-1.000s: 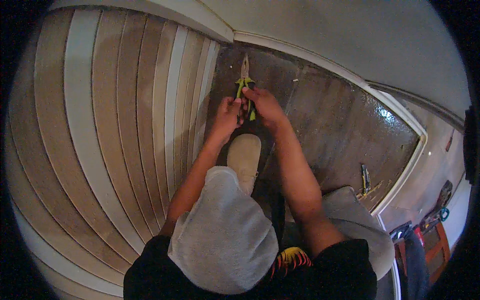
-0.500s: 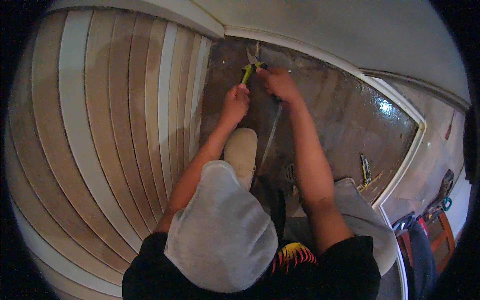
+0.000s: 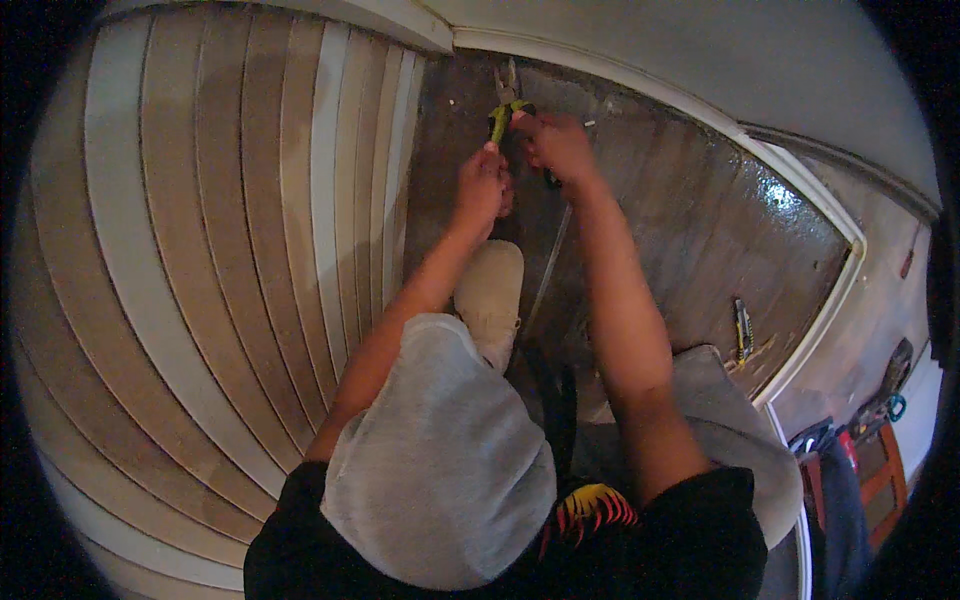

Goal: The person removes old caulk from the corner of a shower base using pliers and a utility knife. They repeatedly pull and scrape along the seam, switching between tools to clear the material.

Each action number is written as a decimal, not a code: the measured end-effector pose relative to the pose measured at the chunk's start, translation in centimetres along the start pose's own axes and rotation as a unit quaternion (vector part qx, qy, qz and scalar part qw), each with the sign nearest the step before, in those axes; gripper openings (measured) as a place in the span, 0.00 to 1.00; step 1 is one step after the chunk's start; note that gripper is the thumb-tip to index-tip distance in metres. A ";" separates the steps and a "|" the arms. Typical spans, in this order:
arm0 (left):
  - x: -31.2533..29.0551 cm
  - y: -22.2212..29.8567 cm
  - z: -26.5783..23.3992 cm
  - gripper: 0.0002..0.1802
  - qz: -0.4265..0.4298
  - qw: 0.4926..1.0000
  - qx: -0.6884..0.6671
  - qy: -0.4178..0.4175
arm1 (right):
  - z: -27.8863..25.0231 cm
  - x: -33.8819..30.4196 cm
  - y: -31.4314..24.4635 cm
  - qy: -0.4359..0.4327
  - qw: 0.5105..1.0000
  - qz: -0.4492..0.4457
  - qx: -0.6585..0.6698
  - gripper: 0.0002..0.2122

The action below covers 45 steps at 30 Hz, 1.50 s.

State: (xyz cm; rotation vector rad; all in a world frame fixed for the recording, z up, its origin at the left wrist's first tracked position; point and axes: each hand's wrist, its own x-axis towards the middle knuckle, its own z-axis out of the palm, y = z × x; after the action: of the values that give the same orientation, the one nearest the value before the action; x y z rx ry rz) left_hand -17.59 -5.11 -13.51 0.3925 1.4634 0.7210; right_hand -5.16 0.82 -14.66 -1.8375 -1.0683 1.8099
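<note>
Both hands grip a pair of yellow-green and black pliers (image 3: 505, 115), their metal jaws pointing away from me and slightly apart. My left hand (image 3: 482, 192) is closed round the end of one handle. My right hand (image 3: 558, 148) is closed on the other handle, close to the pivot, and its fingertips are partly hidden. A long thin strip (image 3: 550, 260) slants over the dark floor from below my right hand toward my shoe (image 3: 490, 285). Whether my right hand also holds this strip I cannot tell.
Light and brown slatted boards (image 3: 220, 220) line the left side. A white skirting strip (image 3: 640, 85) edges the floor (image 3: 680, 210) at the back. A yellow-black utility knife (image 3: 743, 330) lies at the right, beside wood scraps. Tools and dark cloth (image 3: 845, 500) lie beyond the white edge.
My hands and the pliers have shifted slightly farther from me. The jaws look closer together, and the handles have drawn nearer each other. The whole view has tilted a little.
</note>
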 end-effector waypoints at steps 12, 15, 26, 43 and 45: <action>0.0 0.7 2.4 0.20 -0.094 0.989 -0.102 -0.042 | -0.2 2.3 2.0 -0.017 0.997 -0.062 0.051 0.15; 0.3 0.9 3.5 0.21 -0.109 0.979 -0.150 -0.091 | -1.2 3.6 2.2 -0.063 0.995 -0.020 0.075 0.17; 0.5 2.6 5.6 0.19 -0.125 0.963 -0.206 -0.120 | -3.5 3.1 -2.3 -0.199 0.970 0.060 0.129 0.21; 0.6 -0.6 4.1 0.19 -0.129 0.924 -0.346 -0.097 | -1.8 -0.7 -2.8 -0.089 0.994 -0.044 -0.036 0.25; 0.6 -0.8 3.5 0.19 -0.127 0.930 -0.332 -0.095 | -1.4 -0.7 -2.3 -0.093 0.995 -0.020 -0.006 0.25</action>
State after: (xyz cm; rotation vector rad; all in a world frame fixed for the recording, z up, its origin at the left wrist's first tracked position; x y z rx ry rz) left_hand -14.07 -4.70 -14.11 -0.2410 0.9853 0.8885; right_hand -4.42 2.22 -12.36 -1.6656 -1.1741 1.9857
